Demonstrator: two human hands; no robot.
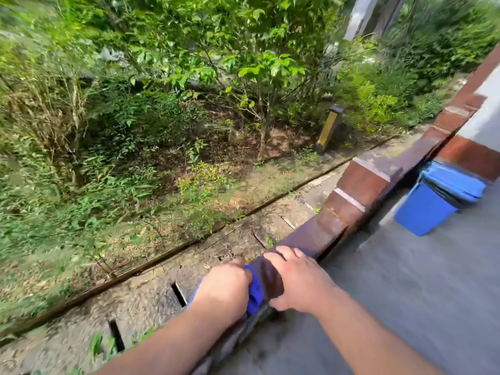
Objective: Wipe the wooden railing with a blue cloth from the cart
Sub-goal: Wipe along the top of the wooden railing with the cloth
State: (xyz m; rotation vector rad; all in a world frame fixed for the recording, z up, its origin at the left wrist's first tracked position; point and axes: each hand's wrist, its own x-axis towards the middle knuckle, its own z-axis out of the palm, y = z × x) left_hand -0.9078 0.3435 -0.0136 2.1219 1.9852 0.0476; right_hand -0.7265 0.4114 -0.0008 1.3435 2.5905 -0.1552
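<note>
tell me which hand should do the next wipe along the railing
Left. The left hand already grips the blue cloth against the railing, so it can likely slide forward. The right hand is bare, resting on the rail top just ahead, and would need to move aside.

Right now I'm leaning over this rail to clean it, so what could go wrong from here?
The left hand presses the blue cloth on the outer side of the wooden railing, above the drain channel below; a loose grip could drop it there, out of easy reach. The right hand braces on the shiny, possibly damp top, so it might slip. Further along, the brick post interrupts the rail and could snag the cloth.
</note>
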